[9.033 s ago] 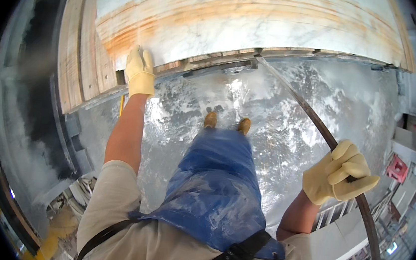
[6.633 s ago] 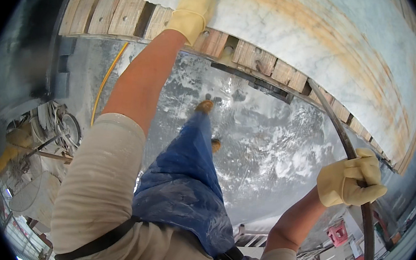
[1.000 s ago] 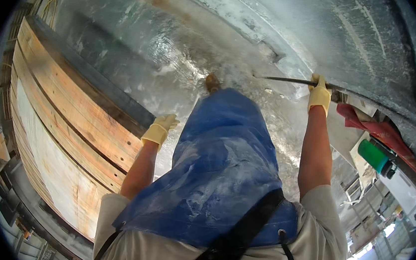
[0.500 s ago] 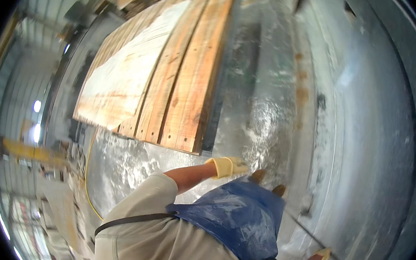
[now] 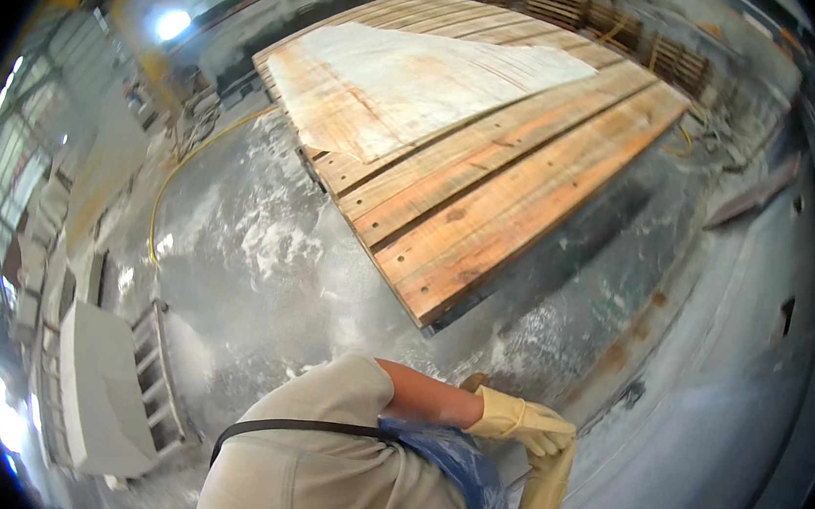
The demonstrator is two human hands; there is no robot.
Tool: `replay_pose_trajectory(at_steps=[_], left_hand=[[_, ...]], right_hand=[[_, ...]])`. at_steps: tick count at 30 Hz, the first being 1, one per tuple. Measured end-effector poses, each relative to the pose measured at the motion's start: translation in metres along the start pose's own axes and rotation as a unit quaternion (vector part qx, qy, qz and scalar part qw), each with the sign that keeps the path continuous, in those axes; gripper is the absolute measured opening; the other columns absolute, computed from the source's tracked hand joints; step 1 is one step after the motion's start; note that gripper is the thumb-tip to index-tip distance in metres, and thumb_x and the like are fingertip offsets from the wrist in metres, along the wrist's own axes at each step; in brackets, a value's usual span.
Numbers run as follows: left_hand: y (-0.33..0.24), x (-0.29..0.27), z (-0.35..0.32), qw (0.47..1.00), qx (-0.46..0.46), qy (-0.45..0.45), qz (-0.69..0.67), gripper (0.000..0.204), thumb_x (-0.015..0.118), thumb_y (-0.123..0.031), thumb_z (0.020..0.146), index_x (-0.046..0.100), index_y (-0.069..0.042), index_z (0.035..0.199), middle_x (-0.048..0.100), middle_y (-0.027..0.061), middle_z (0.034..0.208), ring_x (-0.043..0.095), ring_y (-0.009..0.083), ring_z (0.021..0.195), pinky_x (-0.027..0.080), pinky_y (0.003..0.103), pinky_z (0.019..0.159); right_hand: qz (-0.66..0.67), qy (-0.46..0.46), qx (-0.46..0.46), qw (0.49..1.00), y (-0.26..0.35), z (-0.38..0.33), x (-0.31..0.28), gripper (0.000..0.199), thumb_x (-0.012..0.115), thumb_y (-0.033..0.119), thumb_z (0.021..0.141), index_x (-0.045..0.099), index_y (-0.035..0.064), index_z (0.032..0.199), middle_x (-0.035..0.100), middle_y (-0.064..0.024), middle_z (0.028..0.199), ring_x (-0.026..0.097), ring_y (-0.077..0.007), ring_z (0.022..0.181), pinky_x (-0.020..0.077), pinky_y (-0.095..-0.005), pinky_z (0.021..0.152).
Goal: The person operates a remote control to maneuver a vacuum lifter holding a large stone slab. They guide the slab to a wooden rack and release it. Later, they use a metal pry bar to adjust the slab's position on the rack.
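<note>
My left hand [image 5: 524,419], in a pale yellow rubber glove, reaches across in front of my body. Its fingers bend down against my right hand [image 5: 550,469], which wears a matching glove and points upward. The two gloves overlap at the fingers, both looking closed. Whatever lies between them, if anything, is hidden. A blue apron [image 5: 455,470] with pale smears hangs just below my left forearm. No rod shows at either hand.
Ahead stands a low table of wooden planks [image 5: 489,223] with a whitish sheet [image 5: 414,88] on top. A wet grey floor [image 5: 272,232] surrounds it. A yellow hose [image 5: 174,178] curves at left, near a pale block [image 5: 100,387] beside a metal rack [image 5: 161,373]. A grey wall-like surface [image 5: 709,382] runs along the right.
My hands, far apart before, have come together at the right. The thin dark rod in my right hand is out of sight. My view has turned, so the plank table now lies slantwise.
</note>
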State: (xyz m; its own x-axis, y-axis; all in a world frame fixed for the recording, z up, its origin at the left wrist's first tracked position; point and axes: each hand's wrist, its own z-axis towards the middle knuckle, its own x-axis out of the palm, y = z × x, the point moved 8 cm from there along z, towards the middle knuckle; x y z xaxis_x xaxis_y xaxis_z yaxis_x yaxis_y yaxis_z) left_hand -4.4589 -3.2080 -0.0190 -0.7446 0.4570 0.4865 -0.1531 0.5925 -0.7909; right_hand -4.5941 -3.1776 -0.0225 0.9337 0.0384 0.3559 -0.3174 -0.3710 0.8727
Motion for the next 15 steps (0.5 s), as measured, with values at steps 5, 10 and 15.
replay_pose_trajectory(at_steps=[5, 10, 15], left_hand=[[-0.061, -0.044, 0.009, 0.995, 0.055, -0.052, 0.071, 0.046, 0.057, -0.049, 0.107, 0.063, -0.009, 0.129, 0.064, 0.0068, 0.128, 0.06, 0.0201, 0.12, 0.045, 0.042, 0.105], [-0.145, -0.079, -0.016, 0.976, 0.082, -0.087, 0.18, 0.053, 0.056, -0.056, 0.106, 0.062, -0.009, 0.13, 0.06, 0.0062, 0.128, 0.053, 0.0254, 0.128, 0.035, 0.044, 0.116], [-0.188, -0.12, 0.001, 0.974, 0.143, -0.116, 0.134, 0.061, 0.054, -0.058, 0.108, 0.06, -0.007, 0.14, 0.058, 0.0075, 0.131, 0.048, 0.025, 0.131, 0.033, 0.041, 0.117]], right_hand=[[0.136, -0.051, 0.016, 0.989, 0.057, 0.065, 0.092, 0.055, 0.05, 0.046, 0.117, 0.056, 0.0017, 0.148, 0.066, -0.0145, 0.137, 0.068, -0.0241, 0.116, 0.0569, -0.0335, 0.089], [0.07, -0.053, 0.036, 0.995, 0.042, 0.169, 0.086, 0.051, 0.053, 0.049, 0.115, 0.064, -0.001, 0.122, 0.069, -0.0125, 0.109, 0.068, -0.0223, 0.099, 0.0555, -0.0351, 0.085], [-0.034, -0.04, -0.032, 0.998, 0.081, 0.229, 0.126, 0.053, 0.051, 0.049, 0.116, 0.065, -0.0016, 0.109, 0.064, -0.0093, 0.094, 0.062, -0.0202, 0.086, 0.0524, -0.036, 0.082]])
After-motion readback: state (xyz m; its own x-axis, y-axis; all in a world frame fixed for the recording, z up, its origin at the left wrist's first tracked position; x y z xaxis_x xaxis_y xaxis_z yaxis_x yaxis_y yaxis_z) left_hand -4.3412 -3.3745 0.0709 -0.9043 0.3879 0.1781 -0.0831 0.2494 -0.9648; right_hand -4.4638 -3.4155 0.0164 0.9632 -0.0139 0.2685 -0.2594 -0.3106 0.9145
